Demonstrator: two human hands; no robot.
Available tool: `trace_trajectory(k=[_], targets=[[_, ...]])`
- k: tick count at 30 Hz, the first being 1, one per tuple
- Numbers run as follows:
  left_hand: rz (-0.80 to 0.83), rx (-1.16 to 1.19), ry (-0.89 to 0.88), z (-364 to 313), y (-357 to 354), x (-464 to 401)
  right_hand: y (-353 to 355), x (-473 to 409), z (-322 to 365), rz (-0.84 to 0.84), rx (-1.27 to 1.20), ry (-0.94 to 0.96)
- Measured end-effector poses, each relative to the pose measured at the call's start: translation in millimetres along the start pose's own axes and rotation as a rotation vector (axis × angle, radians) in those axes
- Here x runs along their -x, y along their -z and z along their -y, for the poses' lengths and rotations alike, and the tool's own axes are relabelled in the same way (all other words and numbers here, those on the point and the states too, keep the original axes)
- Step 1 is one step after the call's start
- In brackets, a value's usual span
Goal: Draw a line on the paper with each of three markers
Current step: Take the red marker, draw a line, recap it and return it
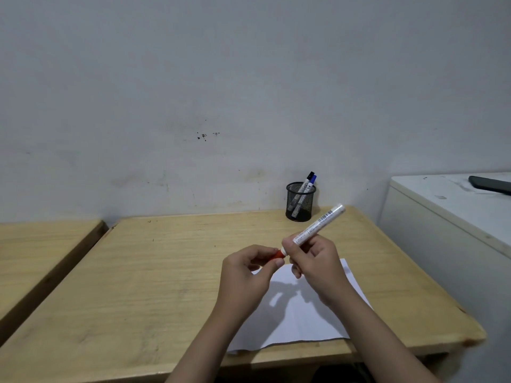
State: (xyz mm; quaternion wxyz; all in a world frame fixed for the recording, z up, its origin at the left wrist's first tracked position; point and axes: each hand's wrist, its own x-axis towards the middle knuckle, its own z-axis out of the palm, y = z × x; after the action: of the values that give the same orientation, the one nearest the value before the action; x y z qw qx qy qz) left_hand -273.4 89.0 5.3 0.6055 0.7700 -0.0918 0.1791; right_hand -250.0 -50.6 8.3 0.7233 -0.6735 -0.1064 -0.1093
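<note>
wooden table [138, 272] | second table [41, 244] at left | white cabinet [442, 230] right, dark phone [490, 184] on top

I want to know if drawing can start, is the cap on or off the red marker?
On, it appears: the red cap sits against the marker barrel, pinched by the left hand; the right hand grips the barrel.

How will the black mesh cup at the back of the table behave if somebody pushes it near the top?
The mesh cup looks light, since its wall is open wire. It may tip sooner than slide: it is taller than wide, and the two markers lean out to one side. Pushed low, it would probably slide on the smooth table.
</note>
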Motion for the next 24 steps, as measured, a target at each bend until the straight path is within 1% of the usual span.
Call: trace_trajectory(k=[6,11,13,15,17,20,22,24], targets=[[0.054,0.072,0.071,0,4,-5,2,0,-7,0.058,-0.063,0.003],[0.155,0.108,0.125,5,13,-13,0,-1,-13,0.105,-0.122,0.045],[0.224,0.125,0.159,12,20,-15,3,-4,-11,0.077,-0.156,0.075],[0.277,0.167,0.24,20,26,-15,10,-10,-6,0.032,-0.172,0.105],[0.231,0.169,0.295,29,30,-18,16,-16,-3,0.003,-0.145,0.121],[0.056,0.14,0.311,42,36,-34,18,-21,-7,-0.029,-0.095,0.107],[-0.009,0.027,0.289,50,40,-50,19,-21,-13,-0.042,-0.075,0.087],[-0.019,-0.142,0.267,61,43,-65,20,-20,-20,-0.039,-0.06,0.067]])
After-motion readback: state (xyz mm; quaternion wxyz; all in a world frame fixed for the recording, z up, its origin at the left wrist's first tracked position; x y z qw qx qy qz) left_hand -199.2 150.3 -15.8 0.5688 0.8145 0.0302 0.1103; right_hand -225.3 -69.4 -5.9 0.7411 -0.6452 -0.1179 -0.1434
